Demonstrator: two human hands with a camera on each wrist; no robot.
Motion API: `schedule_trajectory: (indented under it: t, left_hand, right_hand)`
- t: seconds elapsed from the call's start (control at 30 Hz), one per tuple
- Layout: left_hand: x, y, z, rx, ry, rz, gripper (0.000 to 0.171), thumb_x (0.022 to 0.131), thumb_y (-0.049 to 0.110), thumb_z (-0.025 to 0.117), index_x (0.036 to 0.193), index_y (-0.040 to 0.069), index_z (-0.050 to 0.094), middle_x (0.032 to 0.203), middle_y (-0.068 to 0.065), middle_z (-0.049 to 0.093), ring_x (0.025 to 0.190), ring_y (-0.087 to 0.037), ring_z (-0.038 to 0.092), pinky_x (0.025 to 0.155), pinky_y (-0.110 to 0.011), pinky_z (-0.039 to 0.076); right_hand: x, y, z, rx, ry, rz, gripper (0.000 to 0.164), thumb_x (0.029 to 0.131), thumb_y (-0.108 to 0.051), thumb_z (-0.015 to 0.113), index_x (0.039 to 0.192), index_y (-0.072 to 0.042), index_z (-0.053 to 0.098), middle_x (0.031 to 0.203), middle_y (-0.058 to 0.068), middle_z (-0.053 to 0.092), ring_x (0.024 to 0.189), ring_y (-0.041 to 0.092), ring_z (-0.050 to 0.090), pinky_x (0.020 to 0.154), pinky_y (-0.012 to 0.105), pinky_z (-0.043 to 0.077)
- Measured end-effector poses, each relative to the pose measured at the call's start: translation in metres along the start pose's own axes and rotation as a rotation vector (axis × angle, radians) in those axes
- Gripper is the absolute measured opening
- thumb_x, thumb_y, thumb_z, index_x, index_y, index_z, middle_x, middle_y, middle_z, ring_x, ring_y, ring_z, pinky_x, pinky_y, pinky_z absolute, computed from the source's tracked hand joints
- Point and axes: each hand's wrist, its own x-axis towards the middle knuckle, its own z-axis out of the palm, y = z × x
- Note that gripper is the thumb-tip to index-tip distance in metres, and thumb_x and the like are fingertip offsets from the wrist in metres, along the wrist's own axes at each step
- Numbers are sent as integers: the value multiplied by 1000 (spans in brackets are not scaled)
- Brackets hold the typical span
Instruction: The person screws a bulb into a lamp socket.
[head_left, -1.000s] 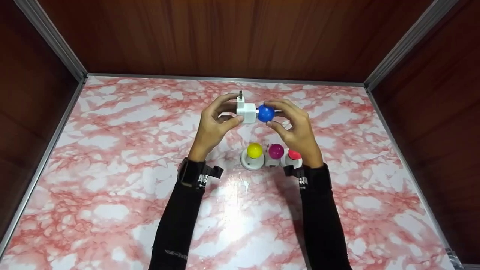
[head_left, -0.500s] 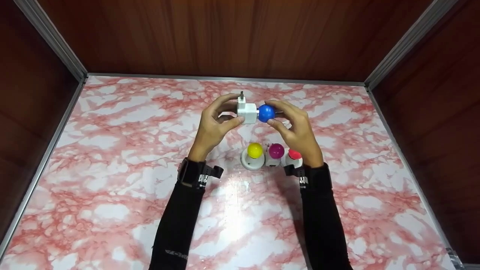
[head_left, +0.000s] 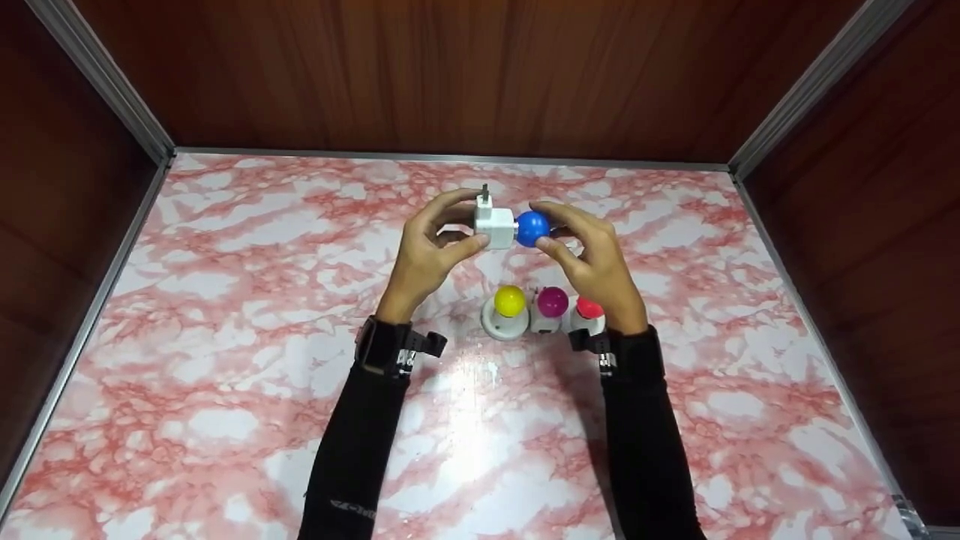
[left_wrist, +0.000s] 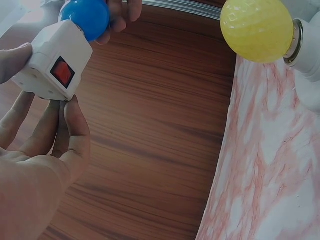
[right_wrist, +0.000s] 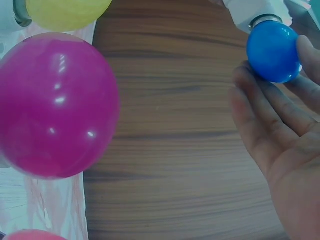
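Observation:
My left hand (head_left: 429, 244) grips a white plug-in bulb socket (head_left: 495, 228) between thumb and fingers, its metal pins toward the back wall. A red rocker switch (left_wrist: 62, 72) shows on the socket's side in the left wrist view. With thumb and fingertips my right hand (head_left: 589, 247) pinches a blue light bulb (head_left: 533, 229). The bulb's metal base sits at the socket's mouth, a thin band of metal showing between globe and socket in the right wrist view. Both things are held up above the marbled table (head_left: 225, 360).
Nearer to me a row stands on the table: a yellow bulb (head_left: 510, 301) in a round white holder (head_left: 504, 327), a magenta bulb (head_left: 553, 302) in a white socket, and a red bulb (head_left: 589, 308) partly behind my right wrist. Dark wooden panels (head_left: 450, 75) close off the back and sides.
My right thumb and fingers have shifted slightly around the blue bulb. The socket and bulb have moved a touch toward me; the row of bulbs has stayed put.

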Motion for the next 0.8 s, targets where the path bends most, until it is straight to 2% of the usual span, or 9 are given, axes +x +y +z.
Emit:
schedule_trajectory:
  t: [0.13,0.3,0.43,0.57,0.8]
  left_hand:
    - [0,0,0,8,4,-16,53,81,3,78,131,9,61,118,-17,70,102,-21,66,83,-32,59]
    - [-1,5,1,19,0,-29,54,81,-1,76,132,6,60,119,-20,69,100,-23,65,84,-32,59]
    - [-3,18,2,25,-5,-29,53,81,-3,75,132,2,59,119,-22,69,99,-24,65,85,-35,59]
    - [-5,28,3,34,-9,-21,51,82,-2,74,131,2,60,119,-23,69,99,-23,65,85,-37,59]
    - [-5,27,3,44,-7,-27,51,82,-1,74,131,1,60,119,-23,69,97,-25,65,85,-39,59]
  right_hand:
    - [0,0,0,-3,0,9,40,93,-15,67,132,-15,63,124,6,71,101,17,69,90,43,60]
    - [1,-1,1,21,-7,35,40,93,-15,67,133,-15,62,120,5,73,101,16,70,92,25,59]
    - [1,0,1,41,-18,44,40,94,-16,66,133,-14,62,119,6,74,103,16,71,93,19,58]
    - [2,0,1,33,-22,39,38,95,-16,64,133,-17,62,119,5,74,103,15,71,92,19,58]
    - [2,0,2,31,-34,30,36,97,-15,61,133,-22,62,121,1,73,102,14,71,91,21,59]
